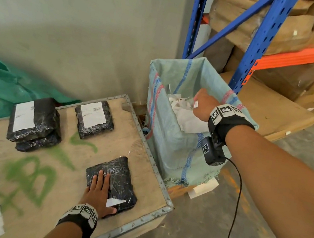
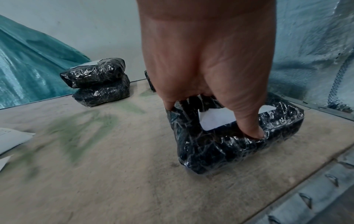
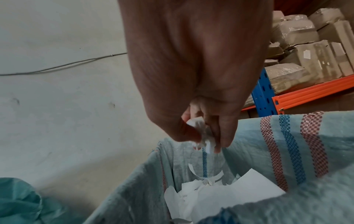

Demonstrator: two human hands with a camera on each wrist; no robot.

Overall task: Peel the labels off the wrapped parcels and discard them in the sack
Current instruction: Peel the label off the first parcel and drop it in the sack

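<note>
Pressing flat, fingers straight, the left hand (image 1: 99, 190) pins a black film-wrapped parcel (image 1: 114, 180) to the plywood surface (image 1: 50, 194); a torn white label remnant (image 2: 212, 119) lies under its thumb. Right of it, the right hand's (image 1: 202, 105) grip pinches a crumpled white label scrap (image 3: 201, 134) directly above the pale woven sack (image 1: 180, 150). Step: discarding. Next, judged: release, then peel the remnant.

Head view high above crate (image 1: 71, 169) and sack (image 1: 171, 142) (wrist views close, each hand's side).
</note>
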